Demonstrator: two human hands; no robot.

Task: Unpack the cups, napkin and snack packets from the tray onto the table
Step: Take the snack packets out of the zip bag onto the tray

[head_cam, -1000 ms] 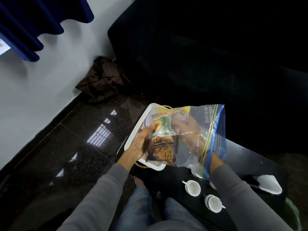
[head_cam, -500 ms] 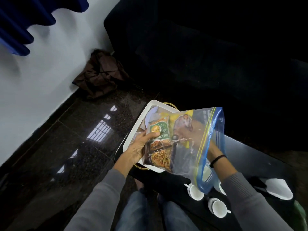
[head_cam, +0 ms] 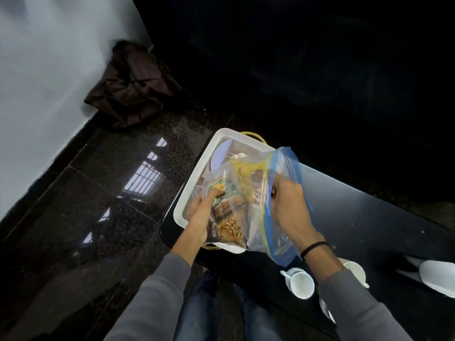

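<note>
A clear zip bag (head_cam: 256,212) with a blue seal, held above the white tray (head_cam: 197,183) at the table's (head_cam: 369,217) left end, holds snack packets (head_cam: 226,217); one reads "MIXTU…", the rest unreadable. The left hand (head_cam: 200,217) grips the bag's bottom and a packet. The right hand (head_cam: 288,205) pinches its opening. White cups (head_cam: 301,284) stand nearer, right.

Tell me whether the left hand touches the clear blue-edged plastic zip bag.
Touching: the head view shows the left hand gripping the clear zip bag, thumb pressed onto it.
</note>
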